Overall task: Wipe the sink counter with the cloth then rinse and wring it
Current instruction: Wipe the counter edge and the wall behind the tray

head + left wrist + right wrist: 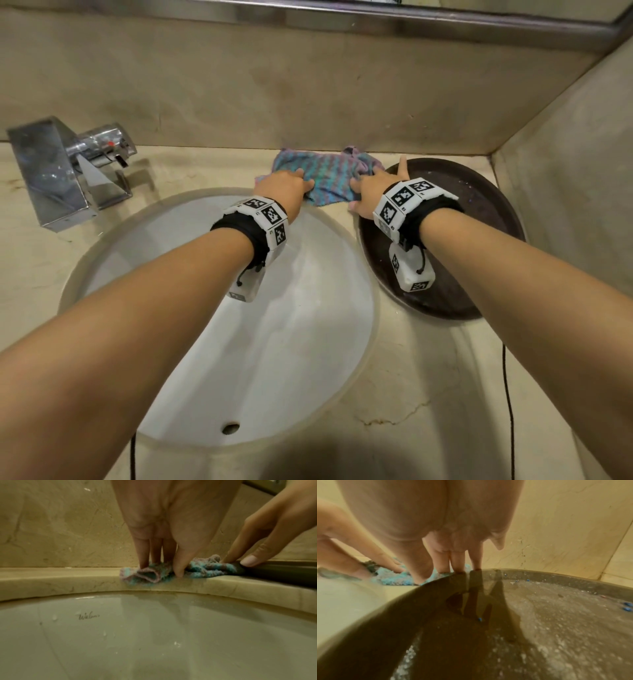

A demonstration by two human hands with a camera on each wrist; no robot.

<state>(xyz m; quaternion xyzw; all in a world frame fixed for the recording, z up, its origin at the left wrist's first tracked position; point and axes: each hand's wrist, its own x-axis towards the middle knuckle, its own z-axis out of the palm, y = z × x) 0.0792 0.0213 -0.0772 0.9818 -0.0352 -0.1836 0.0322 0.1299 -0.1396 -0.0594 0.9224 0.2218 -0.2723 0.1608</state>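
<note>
A dark brown round tray sits in the corner where the beige stone back wall meets the side wall. Its wet surface is flecked with white residue and small blue bits. A chrome angular faucet with a red dot stands far left. A brushed metal strip runs along the back wall's top.

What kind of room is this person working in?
Most likely a bathroom: a white oval sink set into a beige stone counter, with a chrome faucet beside it.
</note>
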